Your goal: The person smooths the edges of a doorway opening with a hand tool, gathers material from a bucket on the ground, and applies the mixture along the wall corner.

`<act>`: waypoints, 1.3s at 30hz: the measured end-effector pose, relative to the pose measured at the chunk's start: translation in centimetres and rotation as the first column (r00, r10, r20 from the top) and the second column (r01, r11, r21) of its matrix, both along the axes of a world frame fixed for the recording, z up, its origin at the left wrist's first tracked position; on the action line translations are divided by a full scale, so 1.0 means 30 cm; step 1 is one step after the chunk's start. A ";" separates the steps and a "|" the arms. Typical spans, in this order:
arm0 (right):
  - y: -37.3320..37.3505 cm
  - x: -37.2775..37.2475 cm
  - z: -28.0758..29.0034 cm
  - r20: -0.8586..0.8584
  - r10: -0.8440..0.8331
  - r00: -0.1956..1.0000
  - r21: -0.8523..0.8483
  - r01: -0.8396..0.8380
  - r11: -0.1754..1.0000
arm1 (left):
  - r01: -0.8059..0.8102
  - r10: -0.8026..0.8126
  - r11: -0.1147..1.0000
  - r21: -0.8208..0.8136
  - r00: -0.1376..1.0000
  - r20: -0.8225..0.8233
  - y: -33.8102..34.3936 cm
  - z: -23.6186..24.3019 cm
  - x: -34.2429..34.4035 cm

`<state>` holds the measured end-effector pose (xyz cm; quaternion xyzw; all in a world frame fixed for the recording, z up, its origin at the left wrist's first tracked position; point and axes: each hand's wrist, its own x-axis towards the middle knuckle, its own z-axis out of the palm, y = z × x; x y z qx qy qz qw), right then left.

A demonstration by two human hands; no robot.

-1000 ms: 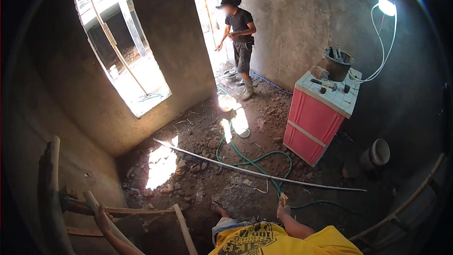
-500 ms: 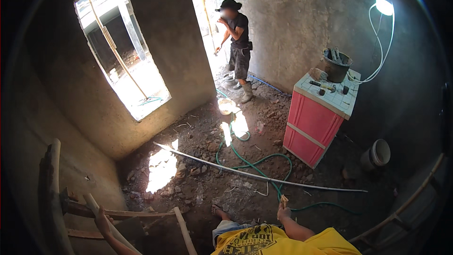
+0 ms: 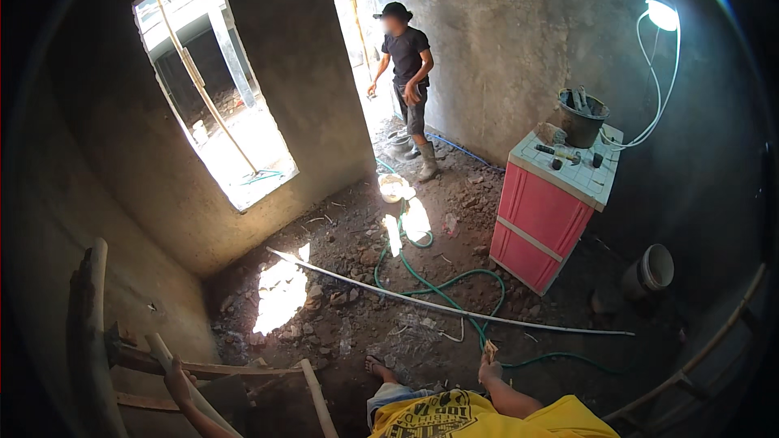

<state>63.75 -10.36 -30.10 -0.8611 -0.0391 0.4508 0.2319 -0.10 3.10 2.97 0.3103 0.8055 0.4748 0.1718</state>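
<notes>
A: State of both grips?
B: Left hand [image 3: 177, 384]: fingers curled round a pale pole [image 3: 159, 349], no real gap. Right hand [image 3: 489, 371]: nearly closed, pinching a small tan piece [image 3: 489, 349] at the fingertips. Too small to tell what it is.

A: Why hold the pole?
B: It slopes beside a wooden crosspiece [image 3: 219, 371], so I'd say steadying. Grip sits below the top end; a stub shows past it.

A: And the pinch?
B: Small, likely light, so fingertips should do. Piece projects beyond the right grip, clear of the palm.

A: Surroundings?
B: Green hose [image 3: 481, 330] just beyond the right grip, white pipe [image 3: 385, 289] crossing it further out. Pink cabinet [image 3: 535, 227] beyond that grip, to its right; flat top carries a dark bucket [image 3: 581, 128] and what looks like a hammer [image 3: 560, 153], probably to stay off the rubble. Lit lamp [image 3: 662, 15] hangs past it, presumably for the dark corner. Co-worker [image 3: 407, 57] well beyond both grips.
</notes>
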 end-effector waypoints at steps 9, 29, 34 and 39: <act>-0.014 0.027 -0.107 -0.017 0.058 0.998 0.017 -0.057 0.998 | -0.006 0.006 1.000 -0.020 1.000 0.007 0.006 0.003 0.006; -0.004 0.016 -0.051 0.040 0.038 0.998 0.008 -0.039 0.999 | -0.005 0.005 1.000 0.011 1.000 0.007 -0.008 0.017 0.039; -0.008 0.017 -0.070 0.035 0.050 0.998 0.010 -0.050 0.999 | -0.015 0.015 1.000 0.002 1.000 -0.005 -0.004 0.012 0.032; 0.011 -0.017 0.081 -0.014 0.026 1.000 0.017 -0.026 1.000 | -0.021 0.021 1.000 0.001 1.000 0.019 -0.015 0.000 0.004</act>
